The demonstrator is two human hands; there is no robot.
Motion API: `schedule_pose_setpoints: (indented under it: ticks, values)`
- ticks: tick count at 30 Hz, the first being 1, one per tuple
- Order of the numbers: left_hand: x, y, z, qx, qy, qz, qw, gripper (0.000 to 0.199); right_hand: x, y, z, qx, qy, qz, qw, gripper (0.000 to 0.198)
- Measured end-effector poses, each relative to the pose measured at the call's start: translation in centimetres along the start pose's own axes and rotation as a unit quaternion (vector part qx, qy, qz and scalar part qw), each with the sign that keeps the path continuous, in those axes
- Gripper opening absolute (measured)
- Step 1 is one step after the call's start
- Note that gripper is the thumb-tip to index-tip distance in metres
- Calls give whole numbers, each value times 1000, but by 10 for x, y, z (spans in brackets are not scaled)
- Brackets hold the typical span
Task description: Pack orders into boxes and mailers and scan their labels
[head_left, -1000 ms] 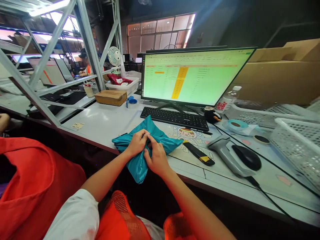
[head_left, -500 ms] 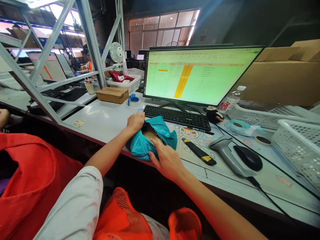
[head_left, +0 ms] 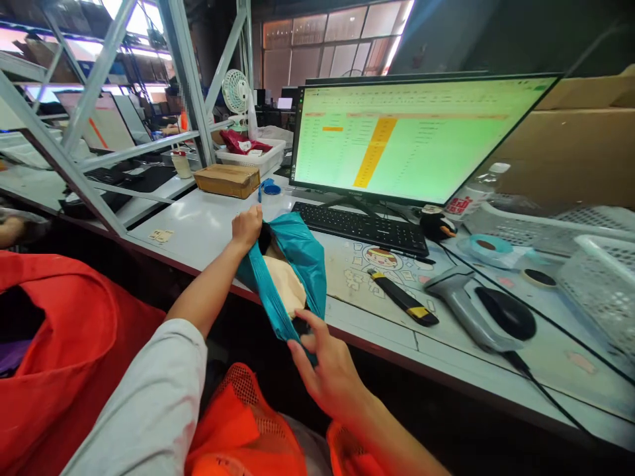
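Observation:
A teal plastic bag [head_left: 310, 251] hangs over the front edge of the desk, its mouth pulled wide. My left hand [head_left: 247, 226] is closed in a fist on the bag's far left end. Inside the opening lies a cream-coloured soft-looking item [head_left: 284, 283] with dark parts beside it; its kind I cannot make out. At the bag's near end my right hand [head_left: 327, 363] has its fingers curled on the rim, the index fingertip by the cream item. Right of the bag, a black and yellow utility knife [head_left: 404, 297] rests on the desk mat.
Behind the bag stand a keyboard [head_left: 362, 228] and a monitor [head_left: 417, 142]. To the right are a barcode scanner [head_left: 466, 307], a mouse [head_left: 506, 313], tape rolls and white baskets [head_left: 602, 297]. A cardboard box [head_left: 227, 180] sits back left. A person in red [head_left: 59, 330] is close on the left.
Both hands have drawn the bag left and nearer to me, stretching its mouth open lengthwise. More of the cream item shows now. My right hand has moved down past the desk edge.

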State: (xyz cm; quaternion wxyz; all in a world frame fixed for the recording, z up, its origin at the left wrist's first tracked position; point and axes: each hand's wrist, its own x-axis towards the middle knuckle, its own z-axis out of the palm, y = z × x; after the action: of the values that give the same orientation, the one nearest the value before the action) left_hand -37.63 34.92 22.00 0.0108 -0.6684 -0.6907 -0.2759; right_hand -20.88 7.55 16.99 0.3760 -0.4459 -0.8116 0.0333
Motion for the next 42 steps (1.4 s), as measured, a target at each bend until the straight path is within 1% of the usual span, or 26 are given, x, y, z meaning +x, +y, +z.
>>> schedule_pose_setpoints:
  ticks: [2, 4, 6, 7, 8, 9, 10, 11, 12, 13, 14, 16, 17, 18, 20, 23, 25, 27, 28, 30, 32, 33, 35, 37, 39, 42]
  values:
    - [8, -9, 8, 19, -17, -5, 1000, 54, -22, 9, -7, 1, -4, -22, 1000, 42]
    - [3, -2, 13, 13, -32, 12, 999, 46, -34, 24, -12, -3, 11, -4, 1000, 43]
    - [-15, 16, 8, -7, 9, 97, 995, 38, -36, 43, -16, -5, 37, 44, 998, 44]
    - [-28, 25, 2, -25, 43, 171, 984, 35, -36, 51, -19, -5, 50, 72, 996, 45]
    - [-44, 34, -6, -47, 73, 264, 961, 33, -35, 58, -20, -4, 63, 98, 993, 46]
    - [-60, 40, -15, -67, 79, 359, 927, 31, -33, 63, -22, -2, 75, 118, 990, 47]
    - [-76, 45, -24, -75, 39, 452, 888, 28, -31, 67, -23, 4, 84, 131, 988, 47]
    - [-91, 47, -32, -62, -27, 516, 854, 27, -30, 69, -23, 11, 91, 136, 986, 47]
    - [-104, 47, -38, -32, -92, 539, 837, 33, -28, 69, -23, 20, 95, 135, 986, 47]
    - [-116, 47, -41, 2, -155, 536, 830, 47, -26, 69, -21, 26, 99, 130, 986, 47]
    - [-125, 45, -41, 37, -207, 509, 834, 69, -25, 68, -20, 30, 103, 124, 986, 46]
    - [-139, 41, -34, 81, -281, 435, 851, 108, -22, 65, -16, 31, 105, 119, 987, 45]
    - [-142, 40, -29, 88, -307, 409, 855, 120, -22, 65, -14, 30, 102, 120, 987, 44]
    - [-144, 39, -24, 88, -325, 394, 855, 125, -22, 64, -12, 29, 96, 124, 987, 43]
    - [-142, 38, -18, 72, -338, 391, 853, 118, -25, 63, -8, 26, 86, 131, 987, 43]
    - [-121, 36, -22, 0, -324, 397, 858, 79, -38, 60, -2, 24, 74, 119, 990, 49]
    - [-98, 30, -31, -87, -310, 374, 870, 55, -50, 57, 4, 18, 63, 100, 993, 56]
    - [-78, 20, -41, -203, -307, 325, 871, 49, -58, 56, 10, 8, 72, 92, 993, 64]
    - [-72, 14, -45, -264, -321, 299, 859, 51, -61, 58, 12, 5, 89, 93, 992, 66]
    - [-70, 2, -51, -368, -375, 256, 811, 58, -61, 64, 13, 11, 135, 105, 985, 67]
    - [-83, -8, -52, -428, -435, 238, 756, 58, -56, 74, 7, 35, 172, 123, 977, 69]
    - [-93, -11, -52, -440, -455, 239, 737, 57, -53, 80, 1, 53, 178, 138, 973, 71]
    - [-115, -16, -53, -435, -480, 262, 716, 53, -47, 88, -16, 87, 178, 173, 965, 70]
    - [-136, -15, -60, -400, -502, 303, 705, 50, -43, 88, -39, 102, 180, 197, 958, 57]
    - [-151, -11, -72, -359, -517, 351, 693, 46, -40, 76, -64, 90, 195, 195, 957, 45]
    - [-165, 2, -94, -322, -515, 417, 676, 37, -35, 45, -97, 52, 208, 167, 962, 46]
